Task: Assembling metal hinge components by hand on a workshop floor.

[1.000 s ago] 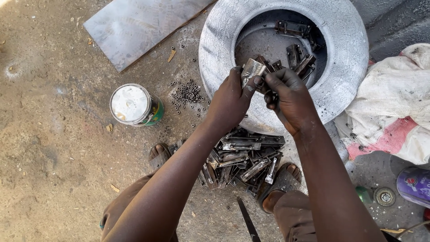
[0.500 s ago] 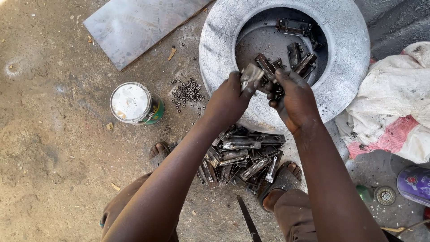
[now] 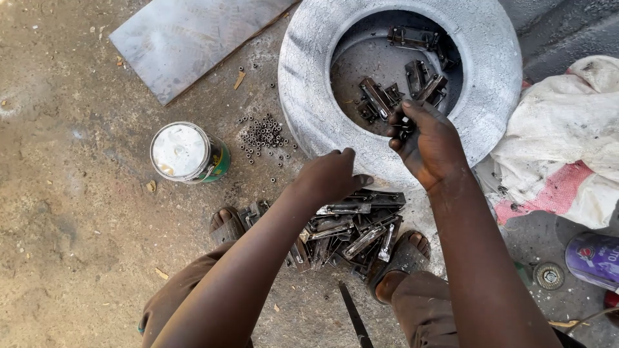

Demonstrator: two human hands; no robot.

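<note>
From the head camera, the right hand (image 3: 431, 145) is curled over the near rim of the grey tyre-shaped tub (image 3: 309, 96), its fingers pinching a small dark metal piece (image 3: 405, 126), with more dark metal latches (image 3: 380, 98) lying inside the tub. The left hand (image 3: 330, 175) hangs loosely open, holding nothing, just above the pile of metal latches (image 3: 351, 229) lying on the ground between the person's sandalled feet.
</note>
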